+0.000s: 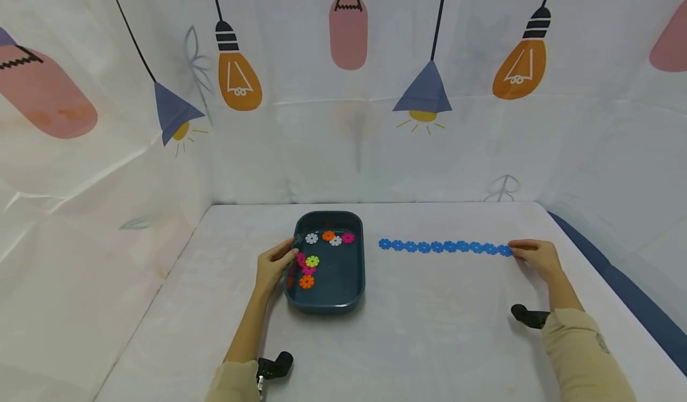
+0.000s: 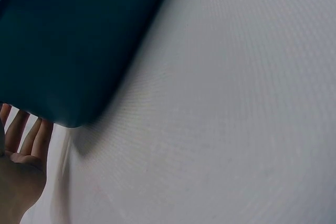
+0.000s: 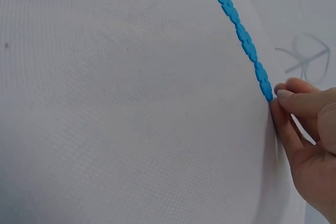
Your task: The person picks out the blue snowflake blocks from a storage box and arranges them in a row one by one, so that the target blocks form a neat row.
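Note:
A dark teal tray stands left of the middle of the white table. My left hand holds its left rim, thumb over the edge; in the left wrist view the fingers reach along the tray's outer side. Inside lie several flower-shaped plastic discs in white, orange, pink and yellow-green. To the tray's right, a straight row of joined blue flower discs runs across the table. At its right end, my right hand pinches the last blue disc between thumb and fingers, as the right wrist view also shows.
The white table ends at a back edge against a curtain printed with lamps and bulbs. A dark blue strip runs beyond the table's right edge. Black wrist mounts stick out near both sleeves.

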Demonstrator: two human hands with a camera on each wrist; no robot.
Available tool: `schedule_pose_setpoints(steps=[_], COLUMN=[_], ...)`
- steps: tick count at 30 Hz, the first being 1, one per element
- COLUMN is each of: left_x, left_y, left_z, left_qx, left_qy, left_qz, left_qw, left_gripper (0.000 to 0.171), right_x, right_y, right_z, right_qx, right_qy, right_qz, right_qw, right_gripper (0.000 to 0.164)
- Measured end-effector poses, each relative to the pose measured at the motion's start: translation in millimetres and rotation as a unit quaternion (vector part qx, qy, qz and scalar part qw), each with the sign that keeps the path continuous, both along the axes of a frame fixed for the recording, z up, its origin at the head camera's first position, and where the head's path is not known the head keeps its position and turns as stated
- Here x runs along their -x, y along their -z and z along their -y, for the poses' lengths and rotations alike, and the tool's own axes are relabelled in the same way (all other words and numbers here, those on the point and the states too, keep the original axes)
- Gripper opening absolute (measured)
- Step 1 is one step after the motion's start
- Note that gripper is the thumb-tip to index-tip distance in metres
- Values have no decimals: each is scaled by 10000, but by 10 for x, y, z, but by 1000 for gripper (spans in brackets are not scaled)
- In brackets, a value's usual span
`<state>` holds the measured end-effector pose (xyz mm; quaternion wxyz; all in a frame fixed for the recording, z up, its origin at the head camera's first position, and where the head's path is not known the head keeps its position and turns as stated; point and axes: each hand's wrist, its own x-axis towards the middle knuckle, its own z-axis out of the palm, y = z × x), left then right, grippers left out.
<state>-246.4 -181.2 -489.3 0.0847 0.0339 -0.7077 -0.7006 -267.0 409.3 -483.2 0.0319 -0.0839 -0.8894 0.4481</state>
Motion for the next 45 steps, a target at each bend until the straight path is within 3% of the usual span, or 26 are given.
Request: schedule_pose_setpoints(steps=[9,18,36,45], left_x=[-35,-49,-83,-44], left_y=[16,35,57,25], left_z=[-7,5,-61,-70], left_qx=[-47,24,124,125], left_qy=[58,8,39,53], left_qz=[-625,7,59,57], left_qw=[9980,10000,9999,9999], left_gripper=[40,44,45,45], right_x=[-50,-46,-137,-124], right_y=[34,66,106,83], right_z=[-13,-10,-54,-12], right_qx=[-106,-234,-453,-414], right_qy=[-134,-59,165,351], right_qz=[-35,51,221,-114], right_qw=[9998,9997,9986,9985], right_gripper=[36,35,36,34])
